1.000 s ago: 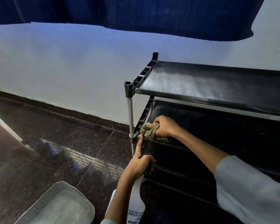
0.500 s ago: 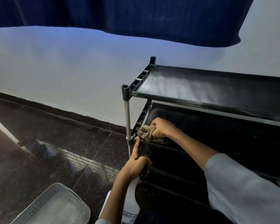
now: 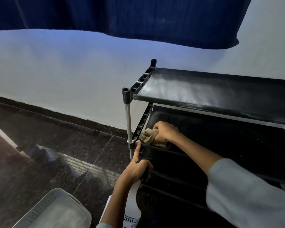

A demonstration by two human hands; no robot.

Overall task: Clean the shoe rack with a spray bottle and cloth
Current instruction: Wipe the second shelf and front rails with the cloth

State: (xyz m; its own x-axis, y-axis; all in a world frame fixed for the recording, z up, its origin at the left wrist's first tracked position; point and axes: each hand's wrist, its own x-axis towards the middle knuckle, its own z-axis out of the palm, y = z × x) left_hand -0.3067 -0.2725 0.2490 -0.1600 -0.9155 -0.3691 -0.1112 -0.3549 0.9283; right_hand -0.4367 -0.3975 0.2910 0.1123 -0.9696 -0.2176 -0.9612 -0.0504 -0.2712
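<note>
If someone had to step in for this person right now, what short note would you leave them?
Right hand: grips the tan cloth, pressed on the left front corner of the shoe rack's second shelf.
Left hand: holds the white spray bottle by its neck, low at the rack's front left, thumb up along the frame.
Done: the top shelf shows a pale sheen; I cannot tell if that is spray or dust.
Left: finish wiping the second shelf, then the lower tiers.
A white perforated basket sits on the floor, left.

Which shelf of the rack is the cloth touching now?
The second shelf, directly below the top shelf. The right hand holds the cloth at its front left corner; the top shelf is untouched.
</note>
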